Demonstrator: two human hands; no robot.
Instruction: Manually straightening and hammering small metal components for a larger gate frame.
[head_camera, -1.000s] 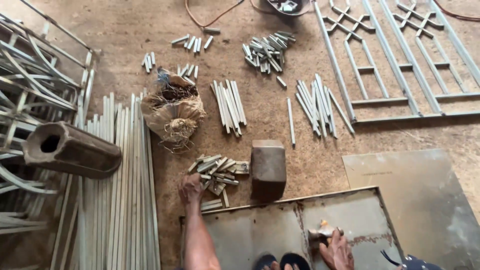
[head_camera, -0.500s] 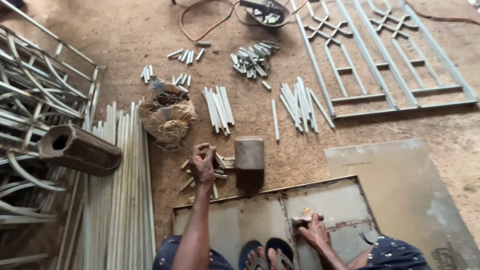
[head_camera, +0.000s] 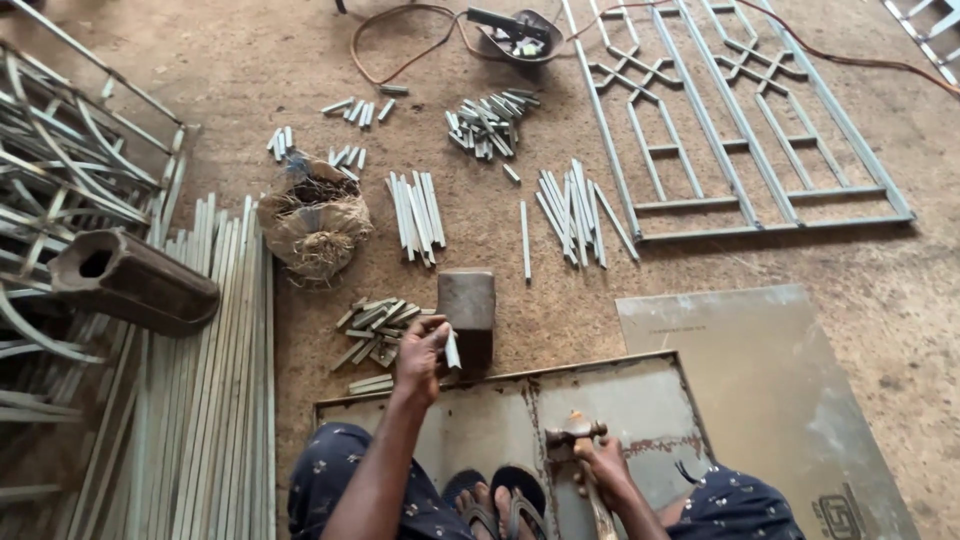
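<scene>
Nearest the camera, two feet in dark sandals rest on a rusty metal sheet lying on the dirt floor. The right hand is clenched around the wooden handle of a hammer, whose head sits just above the sheet. The left hand reaches forward with its grip closed on a short pale metal piece — held upright just beside a dark steel block that stands at the sheet's far edge.

Left of that hand lies a small heap of similar short pieces, a couple more resting close to the sheet's corner. Right of the sheet lies a flat grey plate.

Along the left side runs a bundle of long pale rods, with a dark hollow tube resting across them and curved metal frames beyond. A frayed woven basket sits past the heap.

Farther out, groups of cut rods lie in rows — one fan-shaped group next to a welded grille with cross patterns. At the far edge, an orange cable curls near a dark bowl.
</scene>
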